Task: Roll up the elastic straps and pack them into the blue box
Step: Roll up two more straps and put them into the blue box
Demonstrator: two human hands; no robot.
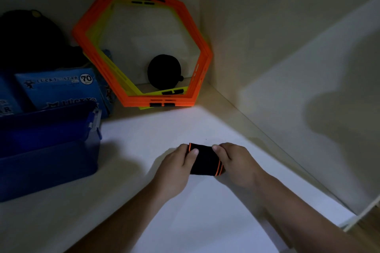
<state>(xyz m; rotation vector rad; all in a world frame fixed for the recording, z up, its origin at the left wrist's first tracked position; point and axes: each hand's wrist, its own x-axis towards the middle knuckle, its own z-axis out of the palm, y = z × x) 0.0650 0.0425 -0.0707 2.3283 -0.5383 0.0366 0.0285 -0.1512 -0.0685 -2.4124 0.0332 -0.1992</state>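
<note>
Strap: a black strap [205, 160] with thin orange stripes at both ends, gathered into a short, thick bundle. It sits low in the centre of the frame, held between two bare hands over the white shelf [185, 211]. Whether it touches the shelf cannot be told.

Left hand: the left hand [176, 168] grips the bundle's left end, thumb laid across the top and fingers curled behind it.

Right hand: the right hand [234, 162] grips the right end, thumb tip on the upper edge and fingers wrapped round the far side.

Box: the blue box [47, 162] stands at the left edge of the frame, well apart from the strap. Its lid [47, 117] is raised at the back, with a pale latch [95, 121] at the corner. The inside is too dark to read.

Cartons: blue cartons [59, 88] printed "Lucky Star" and "70" stand just behind the box.

Rings: a stack of hexagonal rings [135, 101] – orange in front, yellow behind – leans on the back wall, upper centre.

Disc: a black round disc [163, 72] shows through the rings, set against the wall.

Bag: a dark bag [26, 41] fills the upper left – details lost in shadow.
</note>
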